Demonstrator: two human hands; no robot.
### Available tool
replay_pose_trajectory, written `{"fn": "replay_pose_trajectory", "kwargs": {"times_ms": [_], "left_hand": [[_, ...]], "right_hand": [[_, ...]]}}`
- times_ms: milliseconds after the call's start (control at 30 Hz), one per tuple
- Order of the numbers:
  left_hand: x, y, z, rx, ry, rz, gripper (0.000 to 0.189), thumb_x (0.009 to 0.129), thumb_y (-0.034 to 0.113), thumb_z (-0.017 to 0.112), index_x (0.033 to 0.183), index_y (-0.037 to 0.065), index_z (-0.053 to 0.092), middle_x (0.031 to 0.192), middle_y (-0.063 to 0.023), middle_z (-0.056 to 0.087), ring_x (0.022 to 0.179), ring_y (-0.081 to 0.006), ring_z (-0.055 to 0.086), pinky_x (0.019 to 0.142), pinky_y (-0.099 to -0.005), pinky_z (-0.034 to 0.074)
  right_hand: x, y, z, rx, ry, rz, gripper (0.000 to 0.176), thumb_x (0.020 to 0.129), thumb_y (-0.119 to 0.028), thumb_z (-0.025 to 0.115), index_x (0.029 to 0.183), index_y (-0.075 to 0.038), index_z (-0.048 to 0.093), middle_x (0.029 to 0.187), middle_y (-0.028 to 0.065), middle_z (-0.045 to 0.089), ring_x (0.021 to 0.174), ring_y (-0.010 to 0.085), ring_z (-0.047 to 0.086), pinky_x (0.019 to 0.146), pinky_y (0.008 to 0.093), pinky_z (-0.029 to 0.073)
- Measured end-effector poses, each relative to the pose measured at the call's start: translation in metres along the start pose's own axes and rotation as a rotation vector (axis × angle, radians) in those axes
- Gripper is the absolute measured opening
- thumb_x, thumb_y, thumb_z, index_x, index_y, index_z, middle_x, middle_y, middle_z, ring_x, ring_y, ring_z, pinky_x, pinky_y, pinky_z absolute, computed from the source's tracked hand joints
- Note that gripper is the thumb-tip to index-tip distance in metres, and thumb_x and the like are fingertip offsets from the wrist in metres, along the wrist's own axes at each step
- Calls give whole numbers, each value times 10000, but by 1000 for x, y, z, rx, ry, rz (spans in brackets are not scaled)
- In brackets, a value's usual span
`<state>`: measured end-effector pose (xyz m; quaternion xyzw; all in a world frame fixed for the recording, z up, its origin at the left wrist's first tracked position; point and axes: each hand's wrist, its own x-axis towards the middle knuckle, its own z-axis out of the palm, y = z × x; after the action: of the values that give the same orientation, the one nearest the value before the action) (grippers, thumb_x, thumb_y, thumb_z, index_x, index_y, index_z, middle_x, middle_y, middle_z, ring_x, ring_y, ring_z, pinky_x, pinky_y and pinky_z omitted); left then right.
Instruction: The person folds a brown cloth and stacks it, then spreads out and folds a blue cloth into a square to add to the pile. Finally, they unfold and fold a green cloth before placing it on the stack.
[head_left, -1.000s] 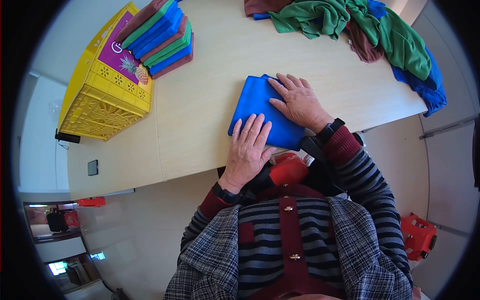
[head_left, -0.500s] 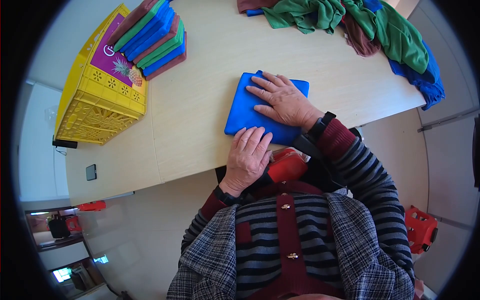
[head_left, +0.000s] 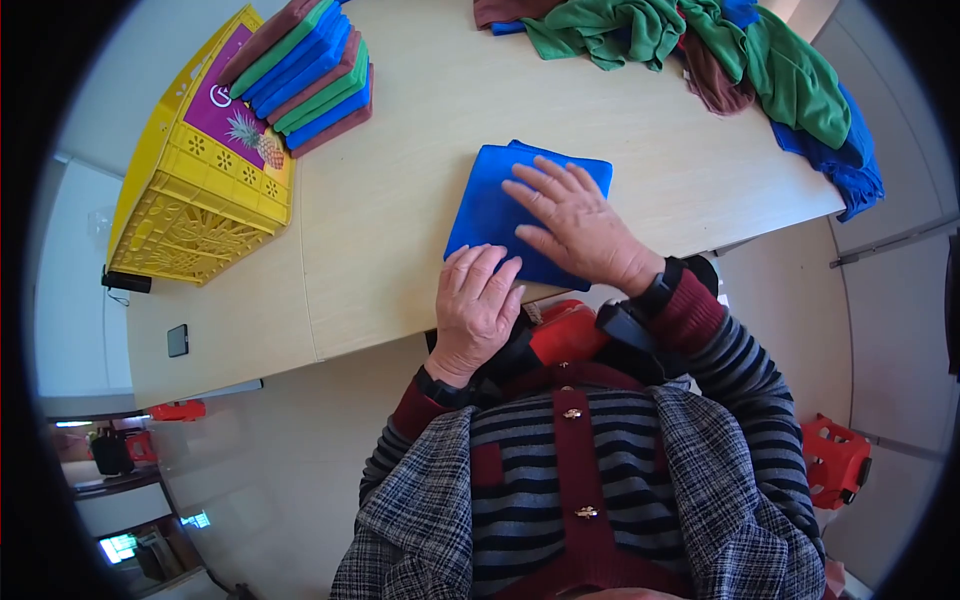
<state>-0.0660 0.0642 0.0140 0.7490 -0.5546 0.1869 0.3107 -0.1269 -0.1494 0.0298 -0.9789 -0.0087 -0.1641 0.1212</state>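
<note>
A blue folded towel (head_left: pixel 490 205) lies near the front edge of the table, roughly square, with a layer showing at its far edge. Over its right part is my right hand (head_left: pixel 585 225), fingers stretched out and a little spread, palm down. My left hand (head_left: pixel 476 312) is at the towel's near left corner, fingers extended with the tips right on its near edge. Neither hand grips the cloth.
A stack of folded brown, green and blue towels (head_left: pixel 320 85) stands by a yellow crate (head_left: pixel 215 190) at the left. Loose crumpled cloths (head_left: pixel 790 80) hang over the table's right end. A phone (head_left: pixel 178 340) lies front left; a red stool (head_left: pixel 835 460) stands right.
My right hand has drawn slightly back toward me and right, its fingers lifting from the towel. My left hand has shifted a little left along the near edge.
</note>
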Motion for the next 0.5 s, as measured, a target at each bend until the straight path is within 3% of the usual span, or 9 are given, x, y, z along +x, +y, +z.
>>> {"fn": "replay_pose_trajectory", "kwargs": {"times_ms": [100, 267, 367, 500], "left_hand": [[-3, -7, 8, 5, -11, -18, 332, 777, 52, 768, 1101, 30, 699, 1162, -128, 659, 1092, -339, 619, 990, -464, 493], [-2, -7, 8, 20, -22, -17, 302, 776, 36, 772, 1069, 25, 702, 1124, -124, 666, 1058, -344, 628, 961, -458, 506], [-6, -12, 10, 40, -62, 6, 343, 797, 109, 769, 1119, 41, 673, 1175, -137, 631, 1108, -329, 598, 1004, -463, 479], [8, -6, -1, 101, -62, -81, 424, 758, 68, 801, 1163, 54, 676, 1234, -126, 621, 1124, -343, 594, 999, -457, 484]], "right_hand": [[-8, -14, 6, 127, -55, -82, 548, 1024, -407, 541, 1492, -126, 496, 1571, 138, 439, 1470, 362, 371, 1223, 528, 243], [-18, -13, 10, 27, -73, -44, 542, 1032, -395, 531, 1510, -145, 481, 1593, 129, 413, 1497, 361, 325, 1234, 532, 215], [-25, -5, 6, 14, -73, -21, 543, 1037, -386, 527, 1523, -151, 467, 1607, 126, 394, 1504, 359, 311, 1241, 527, 200], [-42, 4, 7, -64, 17, 93, 551, 1042, -385, 522, 1530, -137, 455, 1605, 151, 383, 1504, 366, 305, 1237, 518, 221]]}}
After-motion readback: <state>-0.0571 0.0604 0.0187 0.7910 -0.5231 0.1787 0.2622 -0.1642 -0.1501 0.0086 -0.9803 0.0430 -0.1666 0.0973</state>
